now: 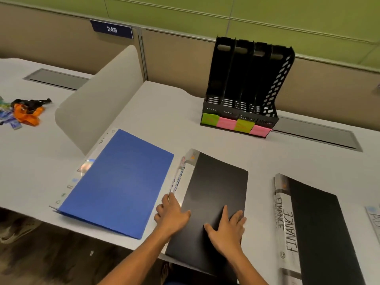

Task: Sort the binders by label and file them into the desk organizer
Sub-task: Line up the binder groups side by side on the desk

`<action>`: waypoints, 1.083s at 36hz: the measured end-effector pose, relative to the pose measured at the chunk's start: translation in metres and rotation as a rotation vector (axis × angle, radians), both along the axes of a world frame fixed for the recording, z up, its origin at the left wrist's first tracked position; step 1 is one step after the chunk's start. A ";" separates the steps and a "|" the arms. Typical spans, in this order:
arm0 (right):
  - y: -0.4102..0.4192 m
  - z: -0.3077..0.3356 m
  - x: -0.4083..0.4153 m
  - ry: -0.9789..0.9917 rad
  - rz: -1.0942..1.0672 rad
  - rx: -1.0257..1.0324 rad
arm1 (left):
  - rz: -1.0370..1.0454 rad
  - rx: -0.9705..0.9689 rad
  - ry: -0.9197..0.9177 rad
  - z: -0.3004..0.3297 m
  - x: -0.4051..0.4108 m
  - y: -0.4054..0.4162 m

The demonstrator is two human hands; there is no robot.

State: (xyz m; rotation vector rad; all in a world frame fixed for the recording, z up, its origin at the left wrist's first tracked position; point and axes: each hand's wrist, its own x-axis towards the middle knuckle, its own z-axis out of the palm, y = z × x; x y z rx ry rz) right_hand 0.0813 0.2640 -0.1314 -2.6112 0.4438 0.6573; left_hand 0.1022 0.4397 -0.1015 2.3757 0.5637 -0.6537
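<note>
Three binders lie flat on the white desk (164, 112). At the left is a blue binder (121, 182). In the middle is a black binder (216, 186) with "SPORTS" on its spine. At the right is a black binder (320, 233) labelled "FINANCE". My left hand (171, 214) grips the spine edge of the SPORTS binder, fingers curled over it. My right hand (228, 229) rests flat on its cover near the right edge. The black desk organizer (244, 87) stands at the back, with green and pink sticky notes (236, 124) on its front.
A curved grey divider (98, 99) stands left of the blue binder. Lanyards (26, 112) lie at the far left. The edge of another binder (374, 219) shows at the far right. Grey cable trays (314, 134) are set into the desk. The binders overhang the desk's front edge.
</note>
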 end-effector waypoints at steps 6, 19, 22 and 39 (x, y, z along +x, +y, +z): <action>-0.036 -0.001 0.002 0.022 -0.021 -0.034 | -0.091 0.021 -0.040 -0.003 0.002 -0.034; -0.053 -0.002 0.012 0.014 0.062 -0.017 | -0.093 0.170 -0.184 -0.020 0.003 -0.053; -0.056 -0.004 0.014 0.002 0.077 -0.007 | -0.087 0.164 -0.197 -0.022 0.002 -0.053; -0.011 0.019 0.000 -0.290 0.392 -0.054 | 0.138 0.023 -0.547 0.014 -0.002 0.075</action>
